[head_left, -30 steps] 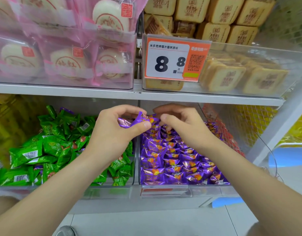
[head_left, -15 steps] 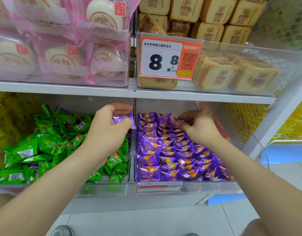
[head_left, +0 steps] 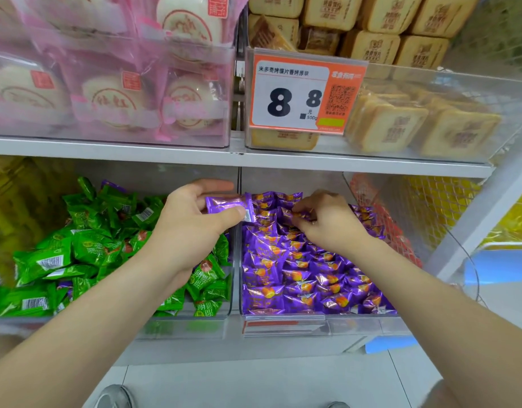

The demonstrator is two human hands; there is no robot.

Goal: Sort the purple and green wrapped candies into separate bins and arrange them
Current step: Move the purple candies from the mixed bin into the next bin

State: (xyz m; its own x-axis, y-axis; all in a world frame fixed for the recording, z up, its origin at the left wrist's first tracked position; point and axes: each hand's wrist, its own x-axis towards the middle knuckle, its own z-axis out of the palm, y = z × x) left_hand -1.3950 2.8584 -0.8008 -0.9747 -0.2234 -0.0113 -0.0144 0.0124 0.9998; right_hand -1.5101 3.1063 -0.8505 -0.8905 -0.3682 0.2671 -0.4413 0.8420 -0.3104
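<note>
1. The shelf (head_left: 106, 148) above casts shade over two clear bins standing side by side. The green bin (head_left: 180, 326) is on the left and the purple bin (head_left: 357, 320) on the right.
2. The green candies (head_left: 86, 248) lie jumbled, pointing every way. A few purple wrappers among them (head_left: 112, 184) are half buried. The left edge of this bin is cut off.
3. The purple candies (head_left: 298, 278) lie in rough rows, orange print up.
4. The left hand (head_left: 189, 228) is over the back right corner of the green bin. Its grip is narrow, thumb below and fingers above, holding one purple candy (head_left: 227, 203).
5. The right hand (head_left: 330, 222) is at the back of the purple bin. Its curled fingers pinch a small wrapped piece (head_left: 301, 214), which they mostly hide.
6. The held purple candy lies level with its long axis left to right. Its right end, showing a barcode, reaches over the wall between the bins.
</note>
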